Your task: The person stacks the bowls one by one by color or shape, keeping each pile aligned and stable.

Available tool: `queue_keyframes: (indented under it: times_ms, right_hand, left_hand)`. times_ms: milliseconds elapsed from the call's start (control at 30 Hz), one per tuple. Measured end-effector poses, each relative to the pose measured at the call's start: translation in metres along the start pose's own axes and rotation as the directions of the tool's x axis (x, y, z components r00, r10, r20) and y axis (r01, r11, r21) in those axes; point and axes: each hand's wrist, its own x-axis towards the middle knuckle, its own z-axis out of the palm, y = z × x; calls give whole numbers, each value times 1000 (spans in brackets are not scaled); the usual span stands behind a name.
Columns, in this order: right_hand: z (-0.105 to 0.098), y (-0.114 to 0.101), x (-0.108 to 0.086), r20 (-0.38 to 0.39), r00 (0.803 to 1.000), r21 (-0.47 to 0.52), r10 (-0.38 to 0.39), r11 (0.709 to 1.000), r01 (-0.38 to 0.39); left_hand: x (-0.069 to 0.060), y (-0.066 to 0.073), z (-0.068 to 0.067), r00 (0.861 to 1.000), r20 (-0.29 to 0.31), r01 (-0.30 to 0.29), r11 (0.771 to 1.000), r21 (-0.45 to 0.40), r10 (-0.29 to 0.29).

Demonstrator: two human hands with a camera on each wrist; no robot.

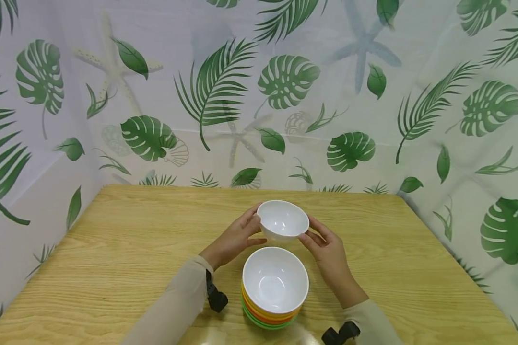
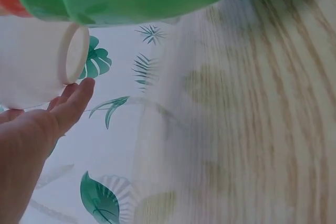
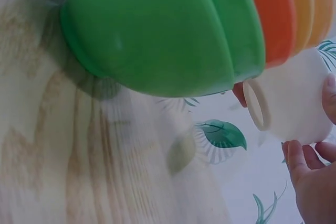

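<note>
Both hands hold a white bowl (image 1: 283,218) in the air, just beyond a stack of bowls. My left hand (image 1: 237,235) grips it by the left side, and my right hand (image 1: 326,252) grips the right side near the rim. The stack (image 1: 269,306) stands on the table, with a white bowl (image 1: 275,280) on top, and yellow, orange and green ones below. In the left wrist view the lifted bowl's foot ring (image 2: 77,54) shows above the fingers (image 2: 79,100). From the right wrist, green bowls (image 3: 157,35) fill the foreground, with the held bowl (image 3: 294,93) behind.
The wooden table (image 1: 155,225) reaches back to a white cloth backdrop (image 1: 250,158) printed with green leaves and starfish. Dark wrist-worn cameras sit on the left wrist (image 1: 217,299) and the right wrist (image 1: 341,333), close to the stack.
</note>
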Motion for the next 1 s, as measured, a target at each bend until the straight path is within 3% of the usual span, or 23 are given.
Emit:
queue_keyframes:
  times_ms: [267,433,600,767,900,1000]
  right_hand:
    - [2,-7,-2,8,1000,46,-14,999,14]
    - [3,-11,-2,31,998,71,-48,996,46]
    - [5,-17,-2,19,998,58,-63,996,61]
    - [6,-24,-4,15,998,33,-67,997,66]
    - [4,-30,-8,61,996,1,-72,997,72]
    - [5,-35,-12,97,993,-39,-67,997,71]
  left_hand:
    - [0,-1,-1,990,-123,-64,995,81,74]
    - [-1,5,2,980,-161,-101,991,85,114]
    - [-6,11,3,980,-160,-118,992,36,122]
    - [-10,18,1,984,-115,-137,991,-10,135]
    - [-13,25,2,984,-119,-128,991,35,132]
    - [-17,33,3,986,-133,-86,991,101,99]
